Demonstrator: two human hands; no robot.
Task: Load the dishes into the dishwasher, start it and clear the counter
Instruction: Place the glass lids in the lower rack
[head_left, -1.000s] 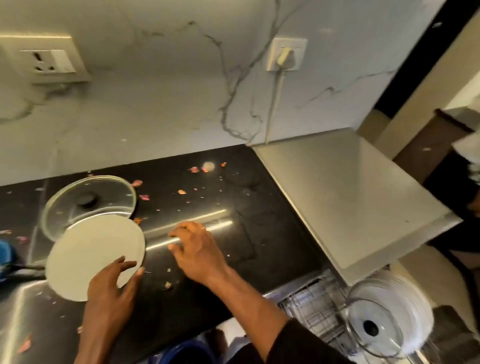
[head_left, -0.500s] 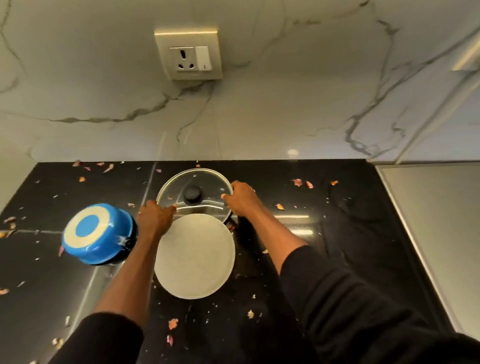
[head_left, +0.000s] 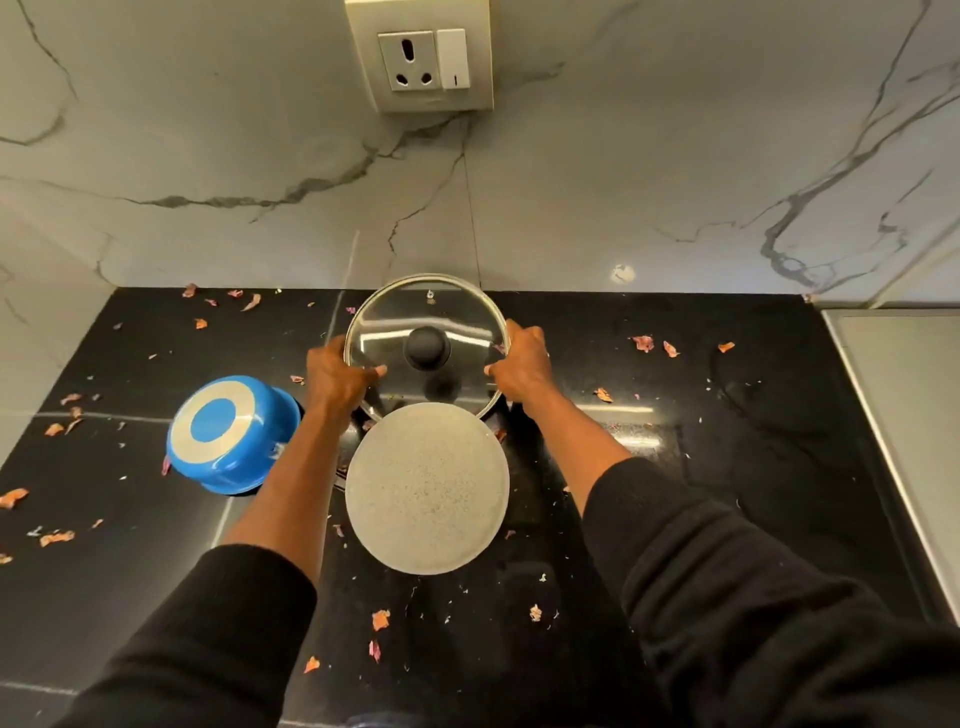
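The step in hand looks like picking up dishes from the counter (head_left: 727, 467) to take them to the dishwasher, which is not in view. The lid (head_left: 457, 322) is glass with a black knob (head_left: 427, 347), and it sits near the wall, right in the middle. The left hand (head_left: 337, 374) grips its left rim, with the fingers curled round the edge and the thumb on top of the glass. The right hand (head_left: 522, 369) grips the right rim the same way. Neither hand is spread wide; both are bent round the lid. I cannot tell if the lid is off the counter yet. A round plate (head_left: 427, 488) lies just in front of the lid, and its far edge covers the lid's near edge. A blue pot (head_left: 234, 434) lies tipped over to the left, beside the left arm. Small food scraps (head_left: 381, 619) lie all over the counter. I think the next move needs a straight lift with both hands, held tight, as glass can slip. The plate, pot and scraps are left to do.
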